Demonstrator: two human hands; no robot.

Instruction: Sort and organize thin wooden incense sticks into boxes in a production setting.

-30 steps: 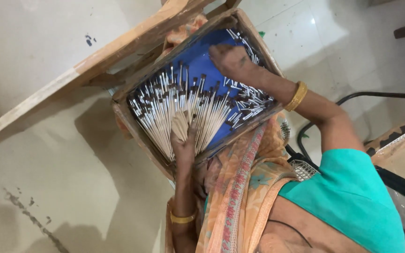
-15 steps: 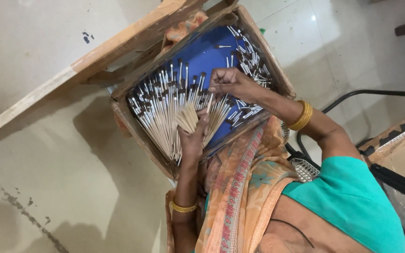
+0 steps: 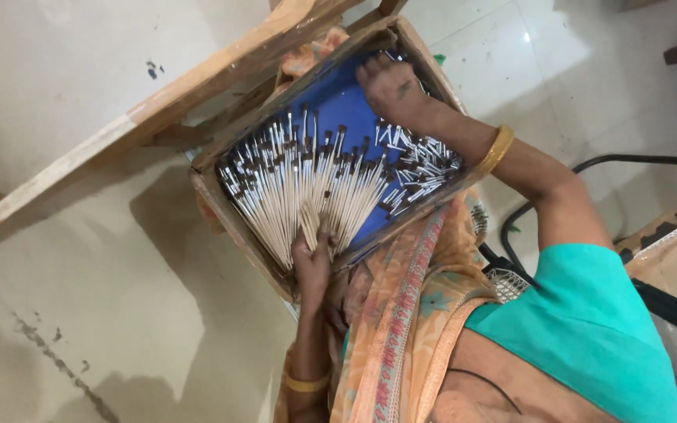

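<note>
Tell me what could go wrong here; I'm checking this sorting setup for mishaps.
The fan of thin pale dark-tipped sticks is pinned only at its base by the left hand, so it may scatter. The right hand, reaching across, could knock the loose short pieces over the rim of the blue-lined wooden tray.

One package showed: a shallow rectangular box (image 3: 229, 211) with brown cardboard-coloured walls and a bright blue floor, tilted in the middle of the view above the pale floor. It carried a fan of thin pale sticks with dark tips (image 3: 307, 184). No labels, signs or screens could be made out. A tan boxlike edge at far right was too cropped to tell.
</note>
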